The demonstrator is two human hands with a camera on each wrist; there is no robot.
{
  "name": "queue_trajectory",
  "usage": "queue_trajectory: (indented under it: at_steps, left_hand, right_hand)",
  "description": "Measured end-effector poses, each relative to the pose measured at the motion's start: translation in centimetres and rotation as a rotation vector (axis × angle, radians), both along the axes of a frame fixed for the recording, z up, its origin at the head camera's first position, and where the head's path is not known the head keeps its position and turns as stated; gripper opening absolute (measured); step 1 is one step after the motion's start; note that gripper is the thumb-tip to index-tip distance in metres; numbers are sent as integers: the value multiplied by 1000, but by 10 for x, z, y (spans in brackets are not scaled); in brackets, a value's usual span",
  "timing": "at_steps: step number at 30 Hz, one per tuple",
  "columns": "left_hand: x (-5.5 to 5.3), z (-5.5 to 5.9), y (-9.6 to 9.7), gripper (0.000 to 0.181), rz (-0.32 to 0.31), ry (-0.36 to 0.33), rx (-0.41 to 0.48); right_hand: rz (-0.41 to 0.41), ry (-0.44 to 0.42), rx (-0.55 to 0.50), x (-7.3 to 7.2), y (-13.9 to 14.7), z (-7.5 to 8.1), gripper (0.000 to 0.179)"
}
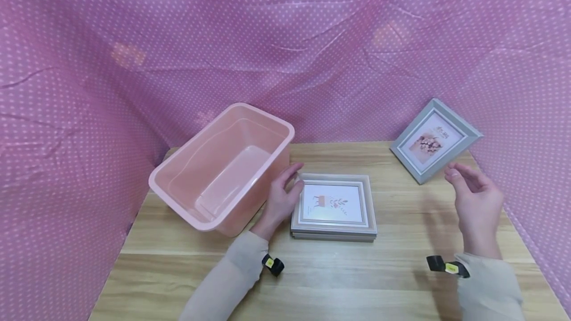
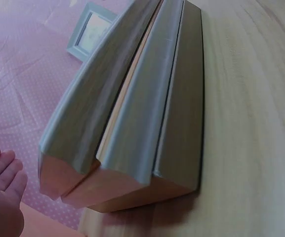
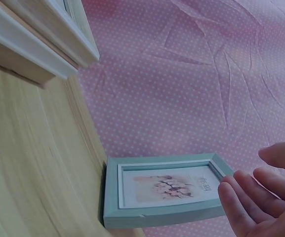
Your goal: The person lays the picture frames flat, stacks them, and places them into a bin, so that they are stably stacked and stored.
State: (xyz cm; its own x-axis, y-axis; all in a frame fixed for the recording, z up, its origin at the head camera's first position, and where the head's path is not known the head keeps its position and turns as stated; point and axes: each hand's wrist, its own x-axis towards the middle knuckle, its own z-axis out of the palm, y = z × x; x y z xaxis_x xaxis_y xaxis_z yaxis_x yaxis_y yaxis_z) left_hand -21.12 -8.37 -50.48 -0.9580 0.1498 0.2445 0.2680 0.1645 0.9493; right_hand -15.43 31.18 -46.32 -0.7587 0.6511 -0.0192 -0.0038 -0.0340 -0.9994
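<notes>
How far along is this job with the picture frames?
Done, by the look of it: three frames lie in a stack of picture frames. In hand: neither hand appears to grip anything; the left hand is beside the stack, the right hand close to the grey-green picture frame. Remaining, probably: that frame, apart from the stack.

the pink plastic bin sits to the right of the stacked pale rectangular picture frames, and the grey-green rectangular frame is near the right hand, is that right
Not quite: the pink plastic bin is to the left of the stacked pale frames, as the head view shows. The grey-green frame is indeed near the right hand.
</notes>
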Motion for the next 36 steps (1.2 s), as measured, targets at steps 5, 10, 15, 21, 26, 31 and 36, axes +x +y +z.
queue_trajectory:
  at_steps: [5, 10, 15, 21, 26, 31, 36]
  left_hand:
    - [-3, 5, 5, 53, 6, 5, -15]
    - [-5, 10, 10, 53, -7, 12, -41]
    - [-8, 12, 15, 53, -30, 29, -55]
    - [-8, 15, 20, 55, -50, -21, -73]
    - [-9, 16, 25, 54, -65, -19, -90]
    - [-10, 15, 27, 53, -78, -2, -87]
    - [-11, 17, 28, 54, -78, -7, -93]
  right_hand:
    - [-23, -28, 59, -7, 9, 4, 28]
    - [-50, -25, 5, -12, 18, 8, 27]
    - [-62, -13, 29, -18, 24, 9, 27]
    - [-89, -86, 54, -25, 30, 8, 29]
    - [-103, -231, 155, -33, 36, 6, 44]
    - [-75, -306, 186, -44, 39, 5, 60]
    - [-35, -348, 196, -53, 42, 3, 64]
